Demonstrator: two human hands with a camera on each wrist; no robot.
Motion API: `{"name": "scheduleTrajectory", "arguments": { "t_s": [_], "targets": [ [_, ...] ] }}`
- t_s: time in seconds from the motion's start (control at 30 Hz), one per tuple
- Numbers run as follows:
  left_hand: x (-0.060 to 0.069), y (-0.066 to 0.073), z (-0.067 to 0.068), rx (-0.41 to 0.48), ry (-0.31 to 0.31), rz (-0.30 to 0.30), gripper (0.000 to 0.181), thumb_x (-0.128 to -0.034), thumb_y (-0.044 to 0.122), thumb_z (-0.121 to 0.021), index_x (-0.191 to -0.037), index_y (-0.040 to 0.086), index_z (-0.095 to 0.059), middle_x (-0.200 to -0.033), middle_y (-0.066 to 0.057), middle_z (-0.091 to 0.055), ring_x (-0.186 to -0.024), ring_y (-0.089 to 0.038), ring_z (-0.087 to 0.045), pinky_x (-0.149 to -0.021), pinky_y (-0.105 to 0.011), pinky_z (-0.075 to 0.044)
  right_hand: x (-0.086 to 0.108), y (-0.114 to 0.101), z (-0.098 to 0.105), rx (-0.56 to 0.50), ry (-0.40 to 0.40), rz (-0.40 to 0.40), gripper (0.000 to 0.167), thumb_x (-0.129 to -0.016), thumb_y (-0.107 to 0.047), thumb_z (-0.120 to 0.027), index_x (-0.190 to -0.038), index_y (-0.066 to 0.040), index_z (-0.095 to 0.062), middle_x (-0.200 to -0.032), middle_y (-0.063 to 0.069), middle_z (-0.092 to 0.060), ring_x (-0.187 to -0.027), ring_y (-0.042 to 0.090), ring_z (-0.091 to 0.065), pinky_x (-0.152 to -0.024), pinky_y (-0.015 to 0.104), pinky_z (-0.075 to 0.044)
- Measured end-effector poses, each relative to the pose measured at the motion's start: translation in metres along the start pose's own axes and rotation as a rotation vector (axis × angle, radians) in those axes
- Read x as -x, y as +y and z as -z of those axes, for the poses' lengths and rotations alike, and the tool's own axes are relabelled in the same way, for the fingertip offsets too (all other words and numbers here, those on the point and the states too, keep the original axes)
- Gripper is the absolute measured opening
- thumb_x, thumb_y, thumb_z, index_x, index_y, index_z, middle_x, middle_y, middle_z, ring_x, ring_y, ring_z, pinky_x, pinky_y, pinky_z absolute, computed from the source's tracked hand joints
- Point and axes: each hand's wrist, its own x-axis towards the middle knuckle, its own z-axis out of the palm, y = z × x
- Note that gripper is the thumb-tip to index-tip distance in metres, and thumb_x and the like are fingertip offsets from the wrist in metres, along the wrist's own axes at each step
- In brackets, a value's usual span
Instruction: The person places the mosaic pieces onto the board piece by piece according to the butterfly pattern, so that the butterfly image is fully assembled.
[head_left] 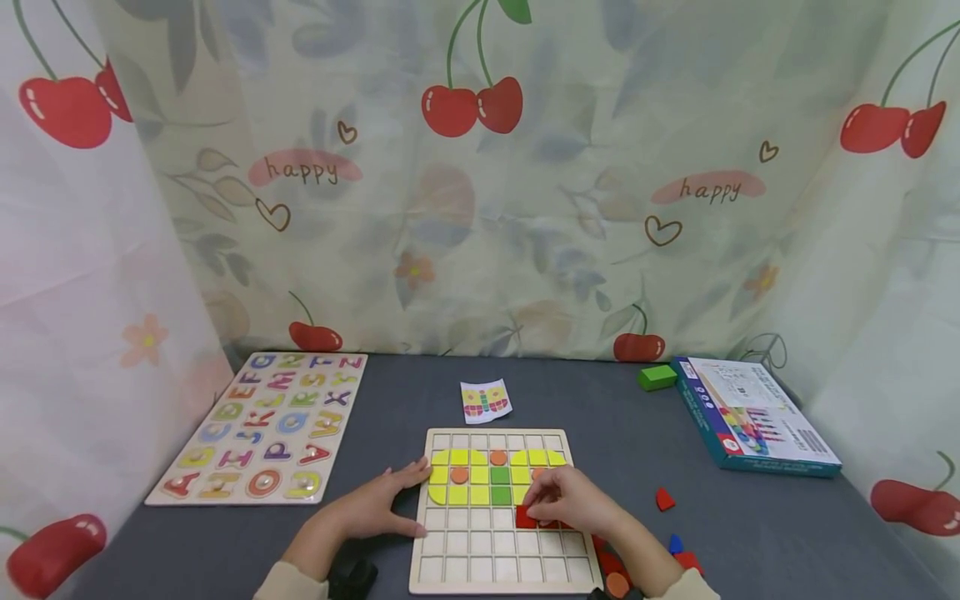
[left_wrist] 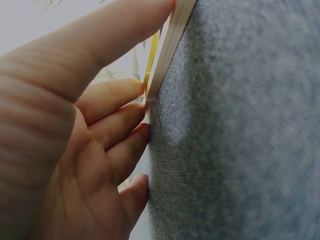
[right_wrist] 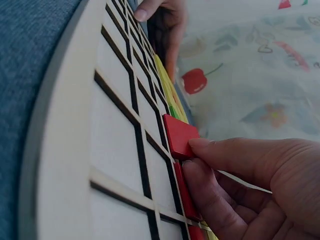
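A wooden grid board (head_left: 457,569) lies on the dark cloth, its upper rows filled with yellow tiles (head_left: 480,495), green tiles (head_left: 500,486) and orange round pieces (head_left: 459,475). My right hand (head_left: 572,502) pinches a red square tile (right_wrist: 181,137) between thumb and fingers, tilted over a cell below the yellow rows. Beside it more red tiles (right_wrist: 186,192) sit in the grid, partly hidden by my fingers. My left hand (head_left: 375,506) rests against the board's left edge with fingers spread; in the left wrist view its thumb and fingertips touch the wooden rim (left_wrist: 170,55).
A small butterfly pattern card (head_left: 485,402) lies behind the board. The alphabet puzzle (head_left: 262,433) is at left, a box (head_left: 757,417) and green block (head_left: 657,377) at back right. Loose red pieces (head_left: 665,499) and a blue piece (head_left: 676,544) lie right of the board.
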Motion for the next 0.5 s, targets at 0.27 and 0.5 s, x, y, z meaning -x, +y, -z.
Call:
{"name": "scheduleTrajectory", "arguments": {
  "t_s": [0.27, 0.5],
  "targets": [
    [0.0007, 0.0006, 0.0001, 0.005, 0.000, 0.002, 0.089, -0.0709, 0.044, -0.077, -0.144, 0.014, -0.036, -0.154, -0.007, -0.025, -0.144, -0.030, -0.018, -0.114, -0.059, -0.009, 0.0019, -0.0055, -0.0023, 0.137, 0.041, 0.017, 0.012, -0.080, -0.015, -0.073, -0.087, -0.005, -0.072, -0.079, 0.001, -0.062, -0.068, 0.012, -0.052, -0.058, 0.019, -0.043],
    [0.0002, -0.0010, 0.0006, 0.005, -0.004, -0.006, 0.089, -0.0713, 0.044, -0.077, -0.144, 0.013, -0.036, -0.154, -0.007, -0.024, -0.144, -0.030, -0.018, -0.114, -0.058, -0.008, 0.0050, -0.0086, 0.0056, 0.110, 0.023, 0.015, 0.015, -0.080, -0.013, -0.072, -0.091, -0.002, -0.072, -0.083, 0.003, -0.068, -0.070, 0.012, -0.057, -0.061, 0.021, -0.050]
  ]
}}
